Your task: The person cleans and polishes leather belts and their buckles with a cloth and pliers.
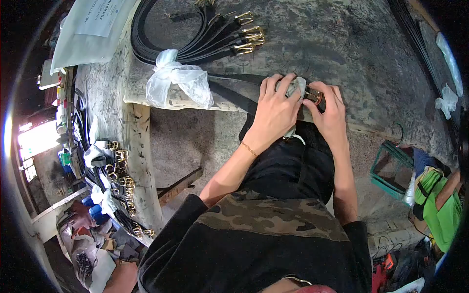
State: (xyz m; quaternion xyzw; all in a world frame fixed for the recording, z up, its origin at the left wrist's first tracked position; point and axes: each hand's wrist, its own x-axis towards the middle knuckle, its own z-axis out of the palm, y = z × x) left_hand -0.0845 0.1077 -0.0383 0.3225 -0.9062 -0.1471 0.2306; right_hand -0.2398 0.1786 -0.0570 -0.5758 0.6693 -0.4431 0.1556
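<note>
Near the table's front edge, my left hand (278, 110) is closed with bent fingers over a crumpled pale cloth or plastic piece (299, 87). The black belt (232, 93) runs in from the left under this hand. Thumb and fingers of my right hand (330, 112) close around the belt's metal buckle (312, 96), just right of the pale piece. An orange-brown edge shows at the buckle. Beyond my left hand lies a coiled bundle of black belts (195, 49) with gold-coloured buckles (251, 36). White plastic wrap (178, 80) is knotted around that bundle.
The worn grey table (332, 49) has a cut-in edge before me. A labelled pale bag (93, 34) lies at upper left. More buckled belts (122, 180) hang at left. At right are a green frame (391, 168), dark straps (415, 39) and a person in green (442, 210).
</note>
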